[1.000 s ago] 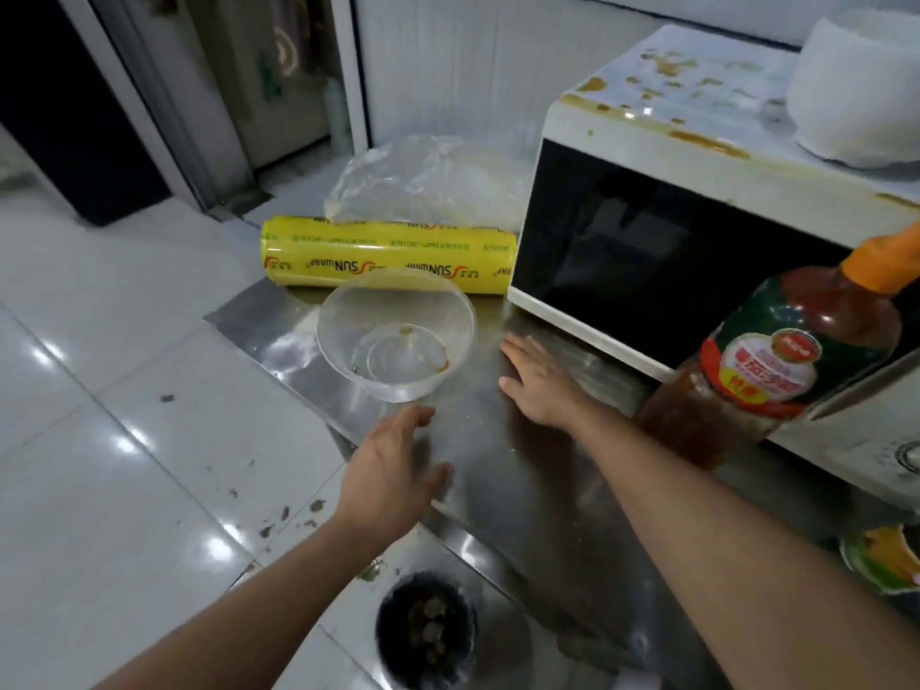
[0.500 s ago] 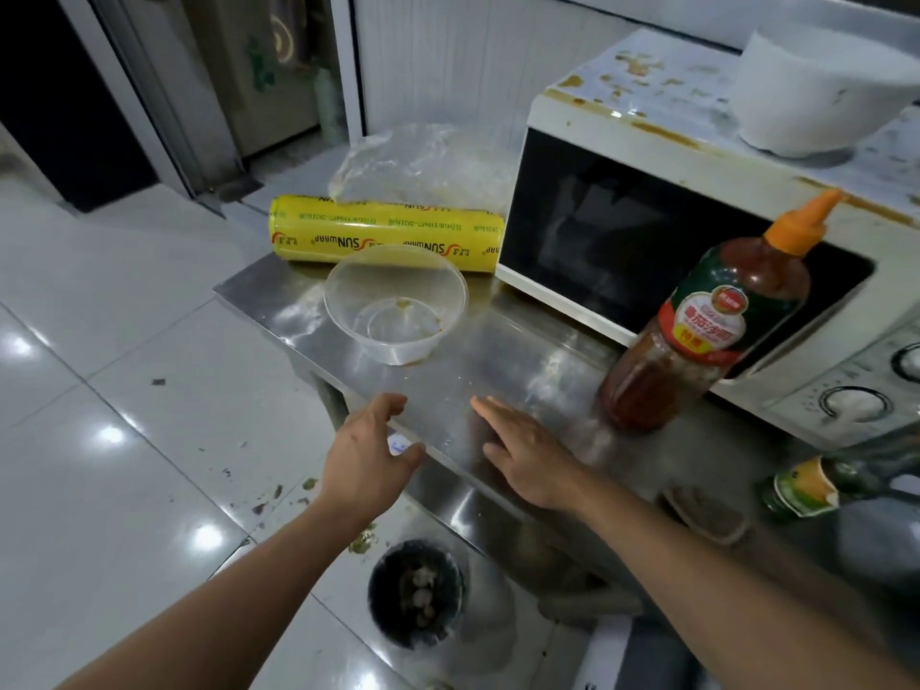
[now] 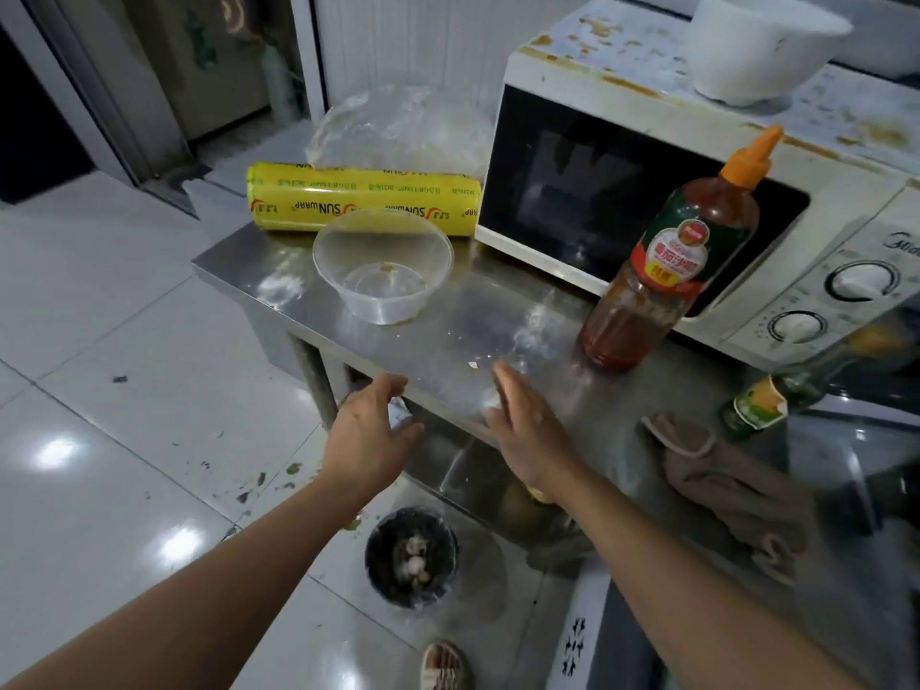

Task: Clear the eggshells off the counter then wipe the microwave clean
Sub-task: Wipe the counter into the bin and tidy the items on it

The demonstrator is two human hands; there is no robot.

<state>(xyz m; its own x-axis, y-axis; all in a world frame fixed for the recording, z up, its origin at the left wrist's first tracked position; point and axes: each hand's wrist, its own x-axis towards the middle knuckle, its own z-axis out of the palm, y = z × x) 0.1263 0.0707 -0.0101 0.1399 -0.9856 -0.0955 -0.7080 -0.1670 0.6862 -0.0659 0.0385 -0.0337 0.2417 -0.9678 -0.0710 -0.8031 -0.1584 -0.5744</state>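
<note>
A white microwave [image 3: 622,122] with brown stains on its top stands at the back right of the steel counter [image 3: 448,336]. My right hand [image 3: 527,420] lies flat with straight fingers on the counter's front edge, beside small white shell crumbs [image 3: 473,364]. My left hand [image 3: 368,435] is cupped, fingers loosely curved, just below and in front of that edge; it holds nothing I can see. On the floor below stands a black bin [image 3: 410,557] with eggshells inside. A crumpled brownish cloth [image 3: 722,485] lies on the counter to the right.
A clear plastic bowl [image 3: 383,263], a yellow cling-film roll [image 3: 363,204] and a plastic bag [image 3: 403,124] sit at the counter's left end. A red sauce bottle [image 3: 662,271] stands before the microwave, a white bowl [image 3: 761,42] on top of it. A green bottle [image 3: 766,400] lies right.
My right hand has slid along the counter from near the microwave toward the front edge. My left hand has dropped from beside the bowl to below the edge.
</note>
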